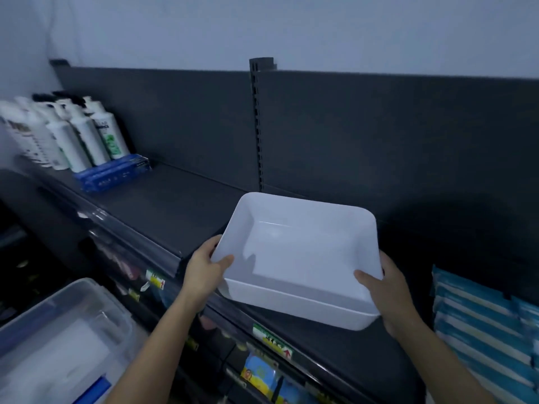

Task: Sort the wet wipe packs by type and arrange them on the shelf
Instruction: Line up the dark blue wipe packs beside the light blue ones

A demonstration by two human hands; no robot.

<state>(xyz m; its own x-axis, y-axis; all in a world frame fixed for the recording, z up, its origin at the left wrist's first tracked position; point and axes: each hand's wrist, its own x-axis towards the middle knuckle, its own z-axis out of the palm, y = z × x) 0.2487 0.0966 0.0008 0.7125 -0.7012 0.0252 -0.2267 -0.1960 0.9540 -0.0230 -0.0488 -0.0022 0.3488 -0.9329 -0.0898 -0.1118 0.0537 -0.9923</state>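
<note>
Your left hand (208, 268) and right hand (388, 295) grip the white tub (297, 252) by opposite rims, thumbs inside, steadying it over the shelf (163, 205); wipe packs (478, 322) stacked right of it.

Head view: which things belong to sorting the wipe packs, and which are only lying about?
For the job: white tray, held by left hand and right hand; blue packs; shelf.
Lying about: white bottles; blue box; clear bin.

A single wide-angle camera sits on the person's head, facing forward and down. It is close to the dark shelf (175, 205), with the pale wall (262, 24) across the top.
</note>
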